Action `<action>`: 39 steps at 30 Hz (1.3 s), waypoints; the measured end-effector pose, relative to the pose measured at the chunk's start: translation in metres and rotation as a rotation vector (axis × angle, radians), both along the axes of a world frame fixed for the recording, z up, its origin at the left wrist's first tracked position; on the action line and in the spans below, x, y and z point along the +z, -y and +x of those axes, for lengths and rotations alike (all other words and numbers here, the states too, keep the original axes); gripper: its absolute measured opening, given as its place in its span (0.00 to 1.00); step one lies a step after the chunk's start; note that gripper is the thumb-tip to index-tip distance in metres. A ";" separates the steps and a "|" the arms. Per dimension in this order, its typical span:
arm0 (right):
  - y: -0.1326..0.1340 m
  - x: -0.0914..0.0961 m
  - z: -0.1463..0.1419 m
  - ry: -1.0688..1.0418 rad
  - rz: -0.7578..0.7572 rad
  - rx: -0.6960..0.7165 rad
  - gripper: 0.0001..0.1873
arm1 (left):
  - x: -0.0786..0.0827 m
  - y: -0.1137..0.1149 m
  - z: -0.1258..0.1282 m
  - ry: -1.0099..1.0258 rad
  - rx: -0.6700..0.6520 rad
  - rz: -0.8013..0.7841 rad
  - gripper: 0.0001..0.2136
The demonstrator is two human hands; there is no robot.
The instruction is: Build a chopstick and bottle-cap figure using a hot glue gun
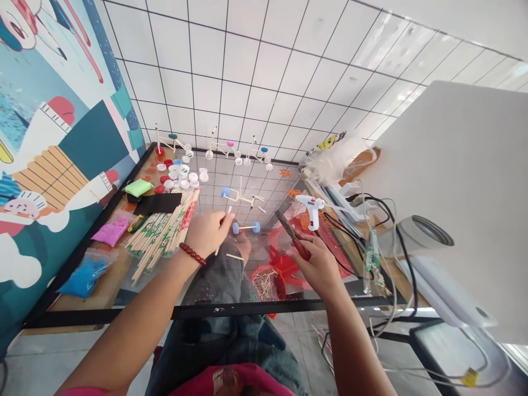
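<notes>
My left hand [210,231] is closed on a thin wooden stick [225,221] above the glass table [206,311]; a dark red bead bracelet [192,254] sits on its wrist. My right hand [319,264] is closed on red-handled pliers [293,235], jaws pointing up and left. Just beyond the left hand lies a stick axle with two blue bottle caps [246,226]. Another short stick [234,257] lies on the glass between my hands. A stick-and-cap model [241,195] stands further back.
A bundle of wrapped chopsticks [163,231] lies left. Loose bottle caps [181,173], a green sponge [138,187], pink [110,230] and blue [84,275] bags are at the left. A white glue gun [312,208], cables and a white board [457,181] are right. A red basket [270,280] shows under the glass.
</notes>
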State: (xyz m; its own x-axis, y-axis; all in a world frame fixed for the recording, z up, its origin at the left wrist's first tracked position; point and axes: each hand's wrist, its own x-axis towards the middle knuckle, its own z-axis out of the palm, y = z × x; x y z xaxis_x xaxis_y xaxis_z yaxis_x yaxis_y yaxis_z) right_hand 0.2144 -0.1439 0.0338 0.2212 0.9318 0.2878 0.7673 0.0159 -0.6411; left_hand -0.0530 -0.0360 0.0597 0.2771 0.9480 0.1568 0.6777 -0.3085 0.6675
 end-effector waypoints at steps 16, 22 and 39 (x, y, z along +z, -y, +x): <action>0.002 -0.043 0.025 0.164 0.055 -0.108 0.20 | 0.028 -0.038 -0.085 -0.591 0.446 -0.175 0.16; 0.005 -0.051 0.024 0.195 0.082 -0.120 0.17 | 0.018 -0.043 -0.089 -0.611 0.457 -0.219 0.16; 0.009 -0.051 0.016 0.252 0.079 -0.130 0.15 | 0.039 -0.030 -0.084 -0.250 0.498 -0.069 0.09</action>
